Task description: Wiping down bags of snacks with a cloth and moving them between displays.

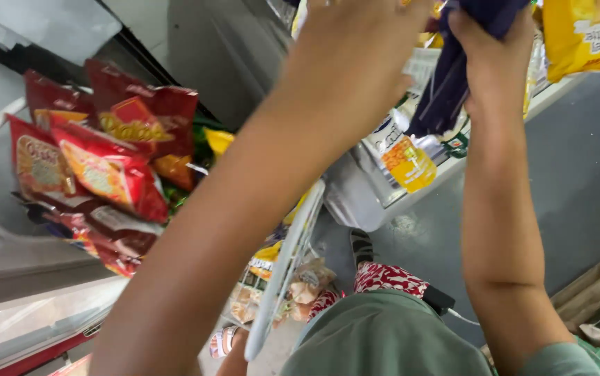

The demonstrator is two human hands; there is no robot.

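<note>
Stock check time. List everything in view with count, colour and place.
Red snack bags: several, red with yellow, piled at left.
Dark blue packet: one, held up top centre-right.
Yellow bags: at least one, top right.
Wire rack: one, white, centre, holding small pale packets.
Chest freezer: one, grey with red trim, lower left.
Floor: grey, right.
Left hand: raised beside the packet; fingers hidden.
Right hand: gripping the dark blue packet.

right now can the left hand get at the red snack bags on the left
Probably yes, though not at once. The left hand is raised up by the dark blue packet that the right hand grips. Nothing visibly blocks the red snack bags below the left forearm.
</note>
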